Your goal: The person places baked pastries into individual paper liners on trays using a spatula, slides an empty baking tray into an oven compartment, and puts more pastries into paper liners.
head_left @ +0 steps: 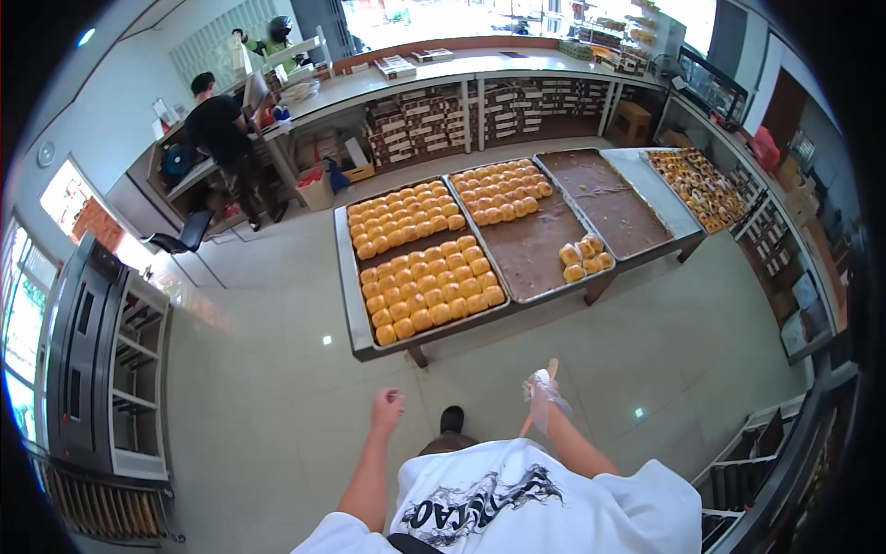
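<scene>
Gripping a wooden stick (554,366) at lower centre, the right hand (541,382) is apart from the left hand (389,406), whose curled fingers' grip is unclear, while its loose plastic glove (558,403) might let the stick slip, or a careless swing could dent the golden buns (429,298) mid-frame.

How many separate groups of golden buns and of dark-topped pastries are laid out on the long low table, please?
Golden buns: 4 groups
Dark-topped pastries: 1 group
Total: 5 groups
</scene>
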Demonstrator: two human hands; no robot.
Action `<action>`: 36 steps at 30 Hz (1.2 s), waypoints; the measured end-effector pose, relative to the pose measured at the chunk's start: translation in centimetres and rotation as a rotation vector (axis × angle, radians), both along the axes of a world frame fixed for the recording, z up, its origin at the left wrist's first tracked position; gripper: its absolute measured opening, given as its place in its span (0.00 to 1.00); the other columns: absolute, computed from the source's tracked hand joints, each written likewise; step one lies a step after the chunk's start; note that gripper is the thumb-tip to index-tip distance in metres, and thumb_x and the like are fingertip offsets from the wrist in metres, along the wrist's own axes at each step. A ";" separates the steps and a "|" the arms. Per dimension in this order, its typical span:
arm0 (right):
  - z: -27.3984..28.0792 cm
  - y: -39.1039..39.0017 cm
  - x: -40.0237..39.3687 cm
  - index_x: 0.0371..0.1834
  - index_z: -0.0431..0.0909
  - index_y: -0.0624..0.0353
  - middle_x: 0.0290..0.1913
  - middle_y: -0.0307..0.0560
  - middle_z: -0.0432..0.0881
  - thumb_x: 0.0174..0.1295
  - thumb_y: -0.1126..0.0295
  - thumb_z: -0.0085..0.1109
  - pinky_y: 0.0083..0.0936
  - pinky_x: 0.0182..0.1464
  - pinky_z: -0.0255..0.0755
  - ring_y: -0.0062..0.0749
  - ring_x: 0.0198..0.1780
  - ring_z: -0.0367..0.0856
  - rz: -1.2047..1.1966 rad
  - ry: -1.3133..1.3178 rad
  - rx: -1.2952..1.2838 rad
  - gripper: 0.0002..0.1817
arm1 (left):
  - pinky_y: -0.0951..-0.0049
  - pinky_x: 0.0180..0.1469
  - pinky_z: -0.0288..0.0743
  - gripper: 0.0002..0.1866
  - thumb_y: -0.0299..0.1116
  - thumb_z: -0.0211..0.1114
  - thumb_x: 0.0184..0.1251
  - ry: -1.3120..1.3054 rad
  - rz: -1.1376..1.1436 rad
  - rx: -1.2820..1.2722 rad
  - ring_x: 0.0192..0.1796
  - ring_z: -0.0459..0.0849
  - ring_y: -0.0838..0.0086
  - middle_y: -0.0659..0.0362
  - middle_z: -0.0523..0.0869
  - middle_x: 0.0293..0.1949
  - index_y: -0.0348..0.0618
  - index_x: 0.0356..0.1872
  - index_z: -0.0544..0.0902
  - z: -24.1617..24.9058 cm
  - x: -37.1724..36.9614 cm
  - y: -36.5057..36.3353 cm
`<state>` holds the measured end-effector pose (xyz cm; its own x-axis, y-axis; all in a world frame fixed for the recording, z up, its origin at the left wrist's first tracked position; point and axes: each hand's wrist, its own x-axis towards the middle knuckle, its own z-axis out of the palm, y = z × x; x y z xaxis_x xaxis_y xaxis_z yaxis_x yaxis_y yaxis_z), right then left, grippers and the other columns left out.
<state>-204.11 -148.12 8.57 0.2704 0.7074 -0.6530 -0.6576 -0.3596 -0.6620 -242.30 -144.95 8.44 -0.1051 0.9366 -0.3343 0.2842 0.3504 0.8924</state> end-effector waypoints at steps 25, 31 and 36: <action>0.6 20.2 15.3 0.28 0.72 0.56 0.19 0.37 0.75 0.53 0.74 0.60 0.19 0.16 0.64 0.21 0.16 0.71 0.137 -0.330 -0.031 0.05 | 0.59 0.47 0.71 0.23 0.45 0.57 0.62 0.511 0.488 0.119 0.41 0.79 0.52 0.43 0.82 0.37 0.27 0.39 0.76 -3.1 1.0 23.9; 4.0 21.9 15.7 0.25 0.71 0.53 0.19 0.35 0.72 0.55 0.72 0.58 0.19 0.17 0.64 0.21 0.18 0.71 -0.078 -0.298 0.031 0.05 | 0.61 0.46 0.71 0.21 0.42 0.59 0.60 0.673 0.495 0.171 0.42 0.80 0.56 0.44 0.81 0.38 0.29 0.41 0.77 -1.6 0.9 28.2; -1.1 28.9 16.6 0.28 0.74 0.55 0.26 0.40 0.76 0.56 0.61 0.58 0.26 0.25 0.69 0.26 0.25 0.75 0.144 -0.153 0.243 0.10 | 0.65 0.45 0.72 0.14 0.35 0.62 0.56 0.431 0.093 0.375 0.42 0.80 0.61 0.51 0.82 0.37 0.36 0.39 0.78 4.9 11.5 33.5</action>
<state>-187.51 -119.26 7.47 0.2386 0.8759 -0.4194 -0.4978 -0.2606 -0.8272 -230.83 -111.45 13.34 -0.2454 0.9632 0.1098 0.6328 0.0734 0.7708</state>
